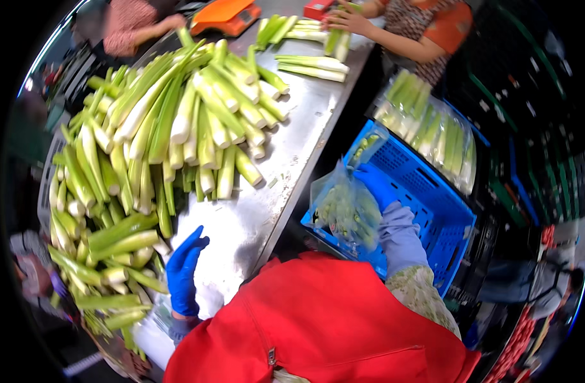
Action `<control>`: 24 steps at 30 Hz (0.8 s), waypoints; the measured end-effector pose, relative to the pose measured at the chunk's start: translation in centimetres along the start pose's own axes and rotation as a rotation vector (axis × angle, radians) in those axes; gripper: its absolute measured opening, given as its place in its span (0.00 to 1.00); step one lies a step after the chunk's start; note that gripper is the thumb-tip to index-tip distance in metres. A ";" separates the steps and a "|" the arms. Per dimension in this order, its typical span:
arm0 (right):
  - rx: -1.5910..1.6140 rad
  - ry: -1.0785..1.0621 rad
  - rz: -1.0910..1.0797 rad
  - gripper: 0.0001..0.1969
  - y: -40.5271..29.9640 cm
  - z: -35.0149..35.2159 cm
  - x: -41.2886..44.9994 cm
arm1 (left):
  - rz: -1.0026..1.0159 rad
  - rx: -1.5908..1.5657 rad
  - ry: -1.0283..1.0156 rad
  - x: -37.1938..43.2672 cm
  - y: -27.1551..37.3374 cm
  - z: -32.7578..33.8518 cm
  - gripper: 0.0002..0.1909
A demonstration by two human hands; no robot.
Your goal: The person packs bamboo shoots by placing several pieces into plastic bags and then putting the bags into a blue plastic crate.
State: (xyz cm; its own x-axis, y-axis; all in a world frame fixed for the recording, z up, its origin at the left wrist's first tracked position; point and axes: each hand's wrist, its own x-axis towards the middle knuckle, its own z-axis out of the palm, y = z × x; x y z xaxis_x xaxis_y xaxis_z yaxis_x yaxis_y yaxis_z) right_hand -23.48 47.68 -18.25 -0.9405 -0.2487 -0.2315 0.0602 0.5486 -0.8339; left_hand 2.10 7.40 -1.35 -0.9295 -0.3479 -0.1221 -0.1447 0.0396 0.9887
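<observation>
My left hand (183,277), in a blue glove, hovers over the steel table (292,191) near its front edge. Nothing is in it, and its thumb and fingers are apart. To its left and beyond it lies a large heap of trimmed green-and-white leek-like stalks (177,124). My right hand (376,186), also gloved in blue, grips a clear plastic bag (345,210) of similar stalks at the blue plastic crate (438,206). The bag partly hides the fingers and the crate's near corner. Another small clear bag of stalks (369,143) leans at the crate's far corner.
Bagged stalks (431,129) fill a container beyond the crate. Across the table, one person (417,38) holds stalks beside a few loose ones (314,67). Another person's hand (175,21) is near the orange scale (225,16). A gap separates table and crate.
</observation>
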 end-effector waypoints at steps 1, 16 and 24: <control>-0.039 0.100 -0.076 0.17 1.0 -0.1 0.5 | 0.056 -0.038 0.112 -1.6 -1.2 -1.9 0.16; -0.048 0.543 -0.492 0.14 -13.3 -6.0 -1.0 | -0.028 0.820 1.073 -17.7 -16.5 -7.6 0.15; 0.296 -0.219 -0.664 0.12 -23.6 11.0 -6.6 | -0.130 0.720 1.073 -17.3 -18.1 -8.2 0.07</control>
State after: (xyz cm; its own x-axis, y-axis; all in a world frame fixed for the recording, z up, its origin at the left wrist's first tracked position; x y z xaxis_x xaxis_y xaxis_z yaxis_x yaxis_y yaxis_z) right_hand -14.99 27.56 -2.55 -0.7246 -0.6215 0.2976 -0.3790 -0.0013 -0.9254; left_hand 23.55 4.98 -16.39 -0.2097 -0.9455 0.2490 -0.6727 0.3243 0.6650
